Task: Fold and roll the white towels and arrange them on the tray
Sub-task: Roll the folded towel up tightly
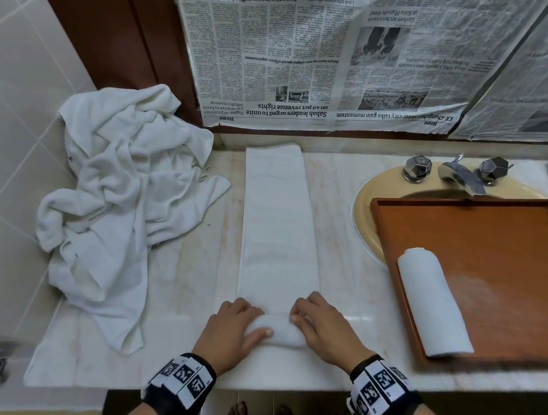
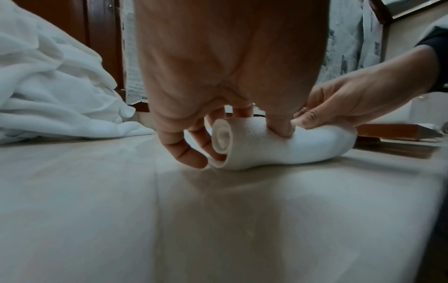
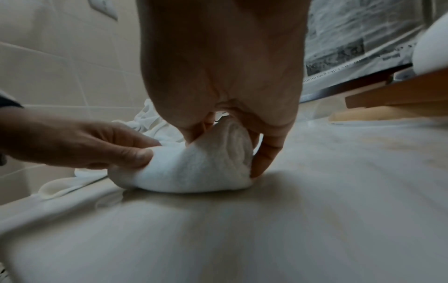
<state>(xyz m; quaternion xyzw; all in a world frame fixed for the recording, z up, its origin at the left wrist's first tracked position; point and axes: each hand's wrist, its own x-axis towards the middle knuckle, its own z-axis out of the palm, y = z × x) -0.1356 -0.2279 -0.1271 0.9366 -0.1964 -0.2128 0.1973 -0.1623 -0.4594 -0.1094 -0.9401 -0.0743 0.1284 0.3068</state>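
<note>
Both the left hand [image 1: 232,326] and right hand [image 1: 321,327] curl their fingers around the rolled near end of the long folded white towel [image 1: 278,228] lying on the pale marble bench [image 1: 352,286].

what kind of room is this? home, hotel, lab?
Most likely a bathroom, possibly a hotel's, though that is a guess. A basin with a chrome tap is set into a marble counter, the side wall is tiled, and white towels are heaped there.

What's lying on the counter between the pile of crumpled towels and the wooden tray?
In the head view, the folded towel strip lies between the towel pile and the tray, both hands rolling its near end.
</note>
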